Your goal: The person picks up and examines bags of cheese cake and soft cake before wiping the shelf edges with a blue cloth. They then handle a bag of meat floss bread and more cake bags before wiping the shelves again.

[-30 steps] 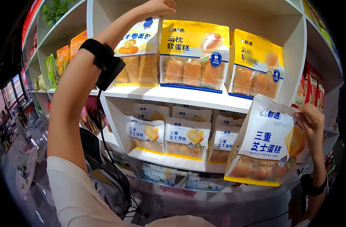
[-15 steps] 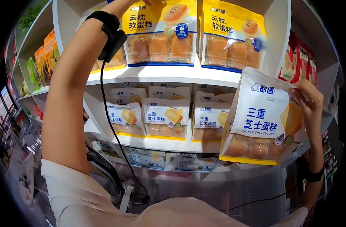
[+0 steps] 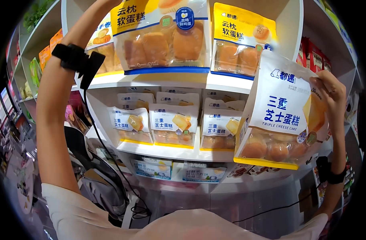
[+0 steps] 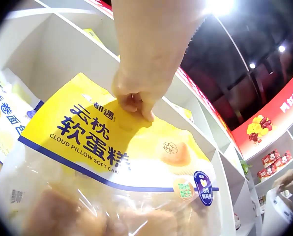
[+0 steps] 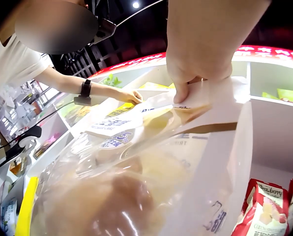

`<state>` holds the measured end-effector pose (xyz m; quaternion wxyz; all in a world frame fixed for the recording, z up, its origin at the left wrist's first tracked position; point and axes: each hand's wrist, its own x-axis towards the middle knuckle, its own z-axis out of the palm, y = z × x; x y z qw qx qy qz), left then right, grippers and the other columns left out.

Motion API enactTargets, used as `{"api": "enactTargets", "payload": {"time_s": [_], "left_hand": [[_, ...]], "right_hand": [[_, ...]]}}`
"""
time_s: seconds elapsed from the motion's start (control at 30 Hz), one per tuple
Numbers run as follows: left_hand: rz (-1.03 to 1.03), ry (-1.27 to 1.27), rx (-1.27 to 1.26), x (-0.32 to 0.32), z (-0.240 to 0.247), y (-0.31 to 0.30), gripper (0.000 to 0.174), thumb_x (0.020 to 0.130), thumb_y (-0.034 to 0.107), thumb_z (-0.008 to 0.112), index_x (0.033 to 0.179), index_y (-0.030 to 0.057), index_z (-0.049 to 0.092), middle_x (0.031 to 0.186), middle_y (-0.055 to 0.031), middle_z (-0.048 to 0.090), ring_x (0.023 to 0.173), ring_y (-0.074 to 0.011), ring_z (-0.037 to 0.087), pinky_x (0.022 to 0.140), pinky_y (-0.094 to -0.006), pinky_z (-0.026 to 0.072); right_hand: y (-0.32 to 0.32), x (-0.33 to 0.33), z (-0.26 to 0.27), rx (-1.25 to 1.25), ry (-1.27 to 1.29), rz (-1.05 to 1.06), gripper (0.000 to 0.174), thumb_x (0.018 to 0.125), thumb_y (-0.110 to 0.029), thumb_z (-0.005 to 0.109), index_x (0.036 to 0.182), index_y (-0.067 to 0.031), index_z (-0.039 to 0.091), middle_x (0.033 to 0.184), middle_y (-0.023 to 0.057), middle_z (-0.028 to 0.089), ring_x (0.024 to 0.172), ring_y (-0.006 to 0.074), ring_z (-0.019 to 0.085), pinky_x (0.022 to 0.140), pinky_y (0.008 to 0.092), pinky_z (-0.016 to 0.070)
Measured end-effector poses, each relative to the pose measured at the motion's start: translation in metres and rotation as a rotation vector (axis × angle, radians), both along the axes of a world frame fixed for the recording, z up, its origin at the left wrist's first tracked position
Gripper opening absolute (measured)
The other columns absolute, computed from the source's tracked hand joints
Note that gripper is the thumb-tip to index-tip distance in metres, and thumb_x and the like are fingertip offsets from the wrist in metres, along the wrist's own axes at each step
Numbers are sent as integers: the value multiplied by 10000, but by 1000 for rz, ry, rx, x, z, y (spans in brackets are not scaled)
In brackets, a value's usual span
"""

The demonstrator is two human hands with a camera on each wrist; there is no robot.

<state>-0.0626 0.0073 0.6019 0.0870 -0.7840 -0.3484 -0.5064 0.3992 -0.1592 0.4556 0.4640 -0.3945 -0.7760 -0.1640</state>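
Note:
My left hand [image 4: 142, 91] pinches the top edge of a yellow-topped bag of soft cakes [image 4: 87, 128]; in the head view this hand lies beyond the upper border. The soft cake bag [image 3: 161, 46] stands out forward of its neighbours on the upper shelf, square cakes showing through its clear front. At the right, my right hand [image 3: 333, 90] grips the upper corner of a white bag of triple cheese cakes [image 3: 279, 108]. That bag hangs in front of the shelves, slightly tilted, with round cakes behind its window and a yellow bottom strip.
Another soft cake bag [image 3: 243, 44] stands on the upper shelf, beside a divider. A roll bread bag [image 3: 105, 46] is partly covered at the left. Several cheese cake bags [image 3: 173, 124] fill the shelf below. A black cable [image 3: 99, 132] hangs from my left wrist.
My left hand has come down to the soft cake bag's top and taken hold of it. The bag has come forward off its row. The right hand keeps holding the cheese cake bag.

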Motion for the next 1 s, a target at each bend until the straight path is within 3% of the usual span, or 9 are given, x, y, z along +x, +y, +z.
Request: {"api": "enactTargets", "payload": {"time_s": [0.13,0.27,0.33,0.4,0.43,0.53,0.63,0.83,1.0], "left_hand": [[76,137,-35,-55,-8,-37,216,928,267,561,901,66,633,767,45,566,726,-28,508,665,-188,410],[-31,37,-176,-64,-49,-107,200,936,216,554,827,53,597,709,64,518,682,-2,476,669,-156,387],[-5,1,-209,-80,-62,-130,188,928,191,562,815,44,589,702,49,520,670,-15,480,647,-156,386],[46,-66,-252,-81,-76,-161,203,895,183,601,755,39,571,660,40,505,638,-27,459,648,-176,371],[75,-40,-241,-87,-82,-169,205,888,186,609,749,40,569,656,35,509,636,-31,464,652,-180,374],[151,-40,-260,-106,-99,-189,221,865,206,636,732,43,567,648,21,524,633,-39,481,668,-187,381],[221,-41,-285,-111,-111,-212,217,863,185,637,727,32,564,657,15,546,648,-41,504,690,-191,396],[258,-141,-331,-117,-130,-235,152,853,109,634,755,5,584,701,10,588,672,-42,542,655,-182,413],[277,-215,-343,-123,-141,-245,123,850,84,631,770,1,588,707,11,594,679,-42,548,645,-182,414]], "right_hand": [[1,-15,20,47,-5,23,91,830,7,621,824,77,563,725,38,596,709,58,548,660,197,447],[12,-36,53,22,-91,34,164,858,-68,631,829,84,576,736,41,634,729,49,580,649,198,467],[27,-51,67,158,-60,155,152,834,-95,633,831,57,634,739,74,672,699,127,639,644,259,492],[43,-57,91,88,-97,136,150,862,-105,631,840,40,606,771,36,645,746,55,586,687,186,455],[51,-67,98,137,-29,135,200,833,-152,657,886,41,653,828,80,694,786,126,656,708,234,491],[49,-136,128,-106,109,-158,93,805,-104,677,847,-26,704,689,63,657,605,91,549,590,253,463],[58,-152,135,102,-170,123,108,773,-66,670,787,41,669,641,64,629,608,76,531,592,239,458],[127,-210,147,312,-235,140,223,713,-155,699,849,21,684,779,188,668,710,278,668,679,336,510],[186,-251,149,283,-164,84,247,763,-189,688,908,11,688,861,149,690,782,238,676,715,306,509]]}}
